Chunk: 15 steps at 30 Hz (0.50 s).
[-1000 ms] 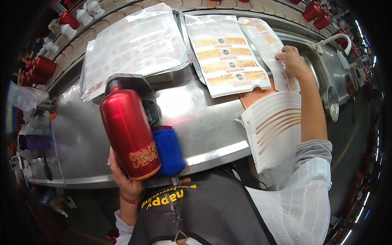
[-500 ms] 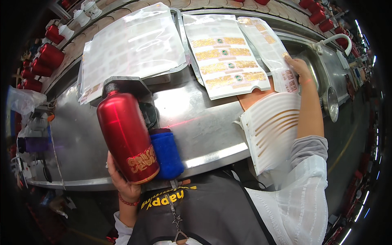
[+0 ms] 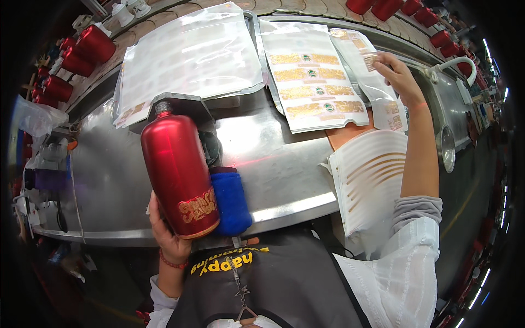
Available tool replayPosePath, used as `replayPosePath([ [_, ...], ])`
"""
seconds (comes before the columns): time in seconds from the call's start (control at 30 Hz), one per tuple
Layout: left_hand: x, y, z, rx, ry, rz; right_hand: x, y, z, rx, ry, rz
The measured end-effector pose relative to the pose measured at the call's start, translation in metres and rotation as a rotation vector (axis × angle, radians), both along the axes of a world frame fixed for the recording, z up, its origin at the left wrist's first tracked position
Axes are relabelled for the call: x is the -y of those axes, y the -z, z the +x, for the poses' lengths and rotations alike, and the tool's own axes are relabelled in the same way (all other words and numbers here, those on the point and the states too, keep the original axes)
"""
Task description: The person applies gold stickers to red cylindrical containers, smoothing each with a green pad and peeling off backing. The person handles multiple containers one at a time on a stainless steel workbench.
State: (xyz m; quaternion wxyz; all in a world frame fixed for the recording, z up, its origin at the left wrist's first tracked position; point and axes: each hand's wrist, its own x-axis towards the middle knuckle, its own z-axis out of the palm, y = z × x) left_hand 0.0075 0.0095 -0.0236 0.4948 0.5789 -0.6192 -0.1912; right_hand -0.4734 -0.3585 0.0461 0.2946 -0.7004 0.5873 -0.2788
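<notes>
Right hand [image 3: 400,80] looks pinched on small gold decal [image 3: 370,61], overtight fingers could crease it; red bottle [image 3: 175,167] against fingers of left hand [image 3: 171,246], grip unclear.

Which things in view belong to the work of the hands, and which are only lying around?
Probably in the work:
- red bottle, left hand against it
- narrow decal sheet, right hand at it
- blue pad beside the bottle

Seemingly lying around:
- plastic bag
- purple object
</notes>
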Motion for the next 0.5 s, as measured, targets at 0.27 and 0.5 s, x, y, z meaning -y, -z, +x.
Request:
replayPosePath([
  [0.27, 0.004, -0.004, 0.0, 0.025, 0.018, -0.016, 0.061, 0.044, 0.055, -1.165, -0.155, 0.061],
  [0.5, 0.016, -0.024, 0.0, 0.377, -0.048, -0.051, 0.029, 0.013, 0.064, -0.692, -0.39, -0.666],
])
